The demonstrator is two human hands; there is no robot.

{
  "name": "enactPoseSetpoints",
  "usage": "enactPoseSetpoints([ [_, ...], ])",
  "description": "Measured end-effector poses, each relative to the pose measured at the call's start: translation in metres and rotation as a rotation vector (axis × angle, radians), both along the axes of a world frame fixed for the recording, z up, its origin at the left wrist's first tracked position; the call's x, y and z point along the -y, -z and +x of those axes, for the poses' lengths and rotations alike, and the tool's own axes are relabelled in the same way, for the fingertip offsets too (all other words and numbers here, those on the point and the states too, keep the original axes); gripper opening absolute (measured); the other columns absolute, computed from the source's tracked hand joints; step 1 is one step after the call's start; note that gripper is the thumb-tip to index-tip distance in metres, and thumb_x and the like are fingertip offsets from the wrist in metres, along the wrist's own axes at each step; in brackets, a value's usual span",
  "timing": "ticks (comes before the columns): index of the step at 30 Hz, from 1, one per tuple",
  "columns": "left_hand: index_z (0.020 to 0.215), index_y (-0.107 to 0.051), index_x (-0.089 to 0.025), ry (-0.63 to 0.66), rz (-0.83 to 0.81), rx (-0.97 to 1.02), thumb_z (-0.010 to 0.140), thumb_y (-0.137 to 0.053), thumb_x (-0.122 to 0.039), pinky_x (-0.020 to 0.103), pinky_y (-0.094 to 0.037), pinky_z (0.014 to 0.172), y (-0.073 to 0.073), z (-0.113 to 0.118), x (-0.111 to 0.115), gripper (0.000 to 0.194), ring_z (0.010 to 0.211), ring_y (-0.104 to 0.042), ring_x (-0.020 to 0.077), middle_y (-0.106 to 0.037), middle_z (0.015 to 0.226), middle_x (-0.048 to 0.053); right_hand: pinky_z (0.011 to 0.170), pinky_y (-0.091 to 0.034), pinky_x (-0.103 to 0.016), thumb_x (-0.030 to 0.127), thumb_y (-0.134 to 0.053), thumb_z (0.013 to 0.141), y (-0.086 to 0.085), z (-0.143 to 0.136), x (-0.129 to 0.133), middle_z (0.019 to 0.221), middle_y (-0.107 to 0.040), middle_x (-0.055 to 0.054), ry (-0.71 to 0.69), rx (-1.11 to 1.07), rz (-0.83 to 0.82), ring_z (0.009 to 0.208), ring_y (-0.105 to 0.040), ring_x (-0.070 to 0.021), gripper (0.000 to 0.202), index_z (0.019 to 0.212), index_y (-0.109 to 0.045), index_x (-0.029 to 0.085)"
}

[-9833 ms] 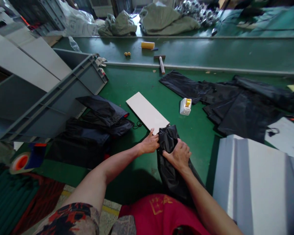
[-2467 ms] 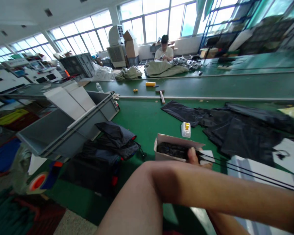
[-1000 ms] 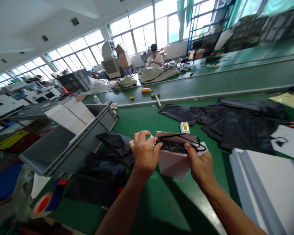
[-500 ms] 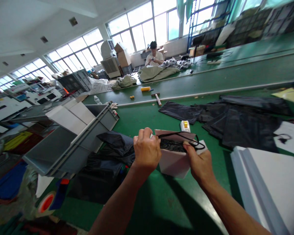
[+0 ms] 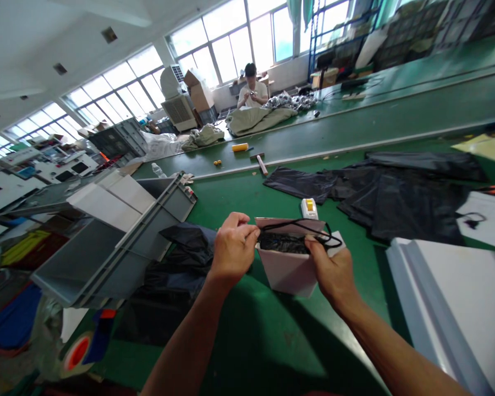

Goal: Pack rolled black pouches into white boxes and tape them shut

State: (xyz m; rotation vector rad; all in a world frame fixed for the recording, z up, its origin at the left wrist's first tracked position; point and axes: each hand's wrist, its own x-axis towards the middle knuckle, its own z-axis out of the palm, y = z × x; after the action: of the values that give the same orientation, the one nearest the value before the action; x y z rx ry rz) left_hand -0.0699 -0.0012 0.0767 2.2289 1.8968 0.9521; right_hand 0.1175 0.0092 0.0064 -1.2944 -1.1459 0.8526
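Note:
A white box (image 5: 287,271) stands open at the top on the green table. Black plastic (image 5: 284,242) fills its inside, and a black cord (image 5: 291,221) loops across the opening. My right hand (image 5: 334,272) grips the right side of the box, its thumb over the rim beside the cord. At the left upper corner, my left hand (image 5: 234,245) is closed in a pinch at the box's edge; whether it also has some flap or cord between the fingertips is hidden. A white tape dispenser with a yellow part (image 5: 309,208) is just behind the box.
A grey crate (image 5: 119,258) holding white boxes (image 5: 111,201) leans at left, beside black bags (image 5: 173,280) and a tape roll (image 5: 77,353). More black bags (image 5: 412,198) and white boxes (image 5: 449,308) lie right. A hammer (image 5: 262,164) lies farther back. A co-worker (image 5: 253,93) sits across.
My left hand has shifted slightly left, from over the box's corner to a pinch at its edge, showing more black plastic. My right hand keeps its grip. The view has turned slightly.

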Motion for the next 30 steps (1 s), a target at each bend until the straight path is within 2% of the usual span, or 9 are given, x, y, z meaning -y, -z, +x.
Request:
enactPoseSetpoints([
  [3, 0.093, -0.073, -0.018, -0.029, 0.023, -0.09, 0.083, -0.066, -0.026, 0.035, -0.048, 0.086, 0.002, 0.004, 0.006, 0.014, 0.099, -0.058, 0.0213, -0.061, 0.107, 0.008, 0.051, -0.043, -0.026, 0.042, -0.058, 0.074, -0.001, -0.001, 0.0, 0.059, -0.062, -0.002, 0.001, -0.007, 0.004, 0.057, -0.056, -0.0181, 0.027, 0.07, -0.066, 0.016],
  [6, 0.096, -0.072, -0.019, -0.086, 0.088, -0.138, 0.086, -0.061, -0.026, 0.036, -0.046, 0.086, 0.008, 0.008, 0.01, 0.016, 0.099, -0.056, 0.022, -0.06, 0.107, 0.009, 0.052, -0.045, -0.026, 0.041, -0.059, 0.074, -0.001, -0.001, -0.002, 0.059, -0.063, -0.002, -0.007, -0.021, 0.018, 0.057, -0.056, -0.0183, 0.025, 0.069, -0.066, 0.017],
  [10, 0.092, -0.073, -0.021, -0.134, 0.136, -0.219, 0.089, -0.055, -0.021, 0.036, -0.042, 0.081, 0.009, 0.01, 0.01, 0.018, 0.097, -0.055, 0.0222, -0.06, 0.103, 0.008, 0.052, -0.044, -0.026, 0.04, -0.059, 0.073, -0.002, -0.002, -0.002, 0.058, -0.061, -0.001, 0.003, -0.016, 0.024, 0.056, -0.055, -0.0181, 0.024, 0.066, -0.065, 0.018],
  [14, 0.085, -0.073, -0.021, -0.202, 0.198, -0.288, 0.088, -0.057, -0.022, 0.037, -0.039, 0.079, 0.003, 0.013, 0.011, 0.016, 0.097, -0.053, 0.0241, -0.06, 0.101, 0.009, 0.051, -0.043, -0.026, 0.041, -0.058, 0.075, 0.002, -0.001, -0.001, 0.057, -0.06, -0.001, -0.004, -0.003, 0.016, 0.056, -0.054, -0.0176, 0.026, 0.067, -0.064, 0.018],
  [19, 0.094, -0.069, -0.021, -0.106, 0.108, -0.436, 0.086, -0.056, -0.019, 0.043, -0.036, 0.084, -0.008, 0.019, 0.018, 0.016, 0.101, -0.052, 0.025, -0.062, 0.105, 0.007, 0.05, -0.041, -0.026, 0.042, -0.057, 0.077, 0.005, -0.001, 0.0, 0.055, -0.058, 0.0, -0.013, -0.011, 0.012, 0.056, -0.053, -0.0175, 0.026, 0.068, -0.064, 0.018],
  [23, 0.095, -0.07, -0.021, -0.153, 0.005, -0.302, 0.082, -0.066, -0.028, 0.04, -0.038, 0.081, -0.007, 0.018, 0.015, 0.016, 0.104, -0.051, 0.0253, -0.059, 0.109, 0.007, 0.051, -0.042, -0.026, 0.041, -0.058, 0.076, 0.001, -0.002, -0.001, 0.057, -0.059, -0.001, -0.002, -0.019, 0.02, 0.056, -0.054, -0.0177, 0.026, 0.068, -0.065, 0.017],
  [26, 0.089, -0.07, -0.021, -0.181, -0.048, -0.191, 0.079, -0.07, -0.027, 0.039, -0.04, 0.082, -0.004, 0.015, 0.01, 0.012, 0.103, -0.051, 0.0247, -0.059, 0.106, 0.006, 0.052, -0.043, -0.026, 0.041, -0.058, 0.076, -0.002, -0.003, -0.001, 0.059, -0.061, -0.001, 0.001, -0.022, 0.031, 0.058, -0.055, -0.018, 0.026, 0.067, -0.065, 0.017],
  [30, 0.086, -0.07, -0.02, -0.108, -0.037, -0.051, 0.078, -0.071, -0.023, 0.04, -0.041, 0.09, -0.008, 0.008, 0.006, 0.009, 0.108, -0.049, 0.0232, -0.057, 0.109, 0.006, 0.054, -0.045, -0.026, 0.04, -0.057, 0.077, -0.002, -0.003, 0.0, 0.059, -0.06, -0.001, -0.012, -0.029, 0.063, 0.058, -0.055, -0.0178, 0.024, 0.067, -0.064, 0.018],
])
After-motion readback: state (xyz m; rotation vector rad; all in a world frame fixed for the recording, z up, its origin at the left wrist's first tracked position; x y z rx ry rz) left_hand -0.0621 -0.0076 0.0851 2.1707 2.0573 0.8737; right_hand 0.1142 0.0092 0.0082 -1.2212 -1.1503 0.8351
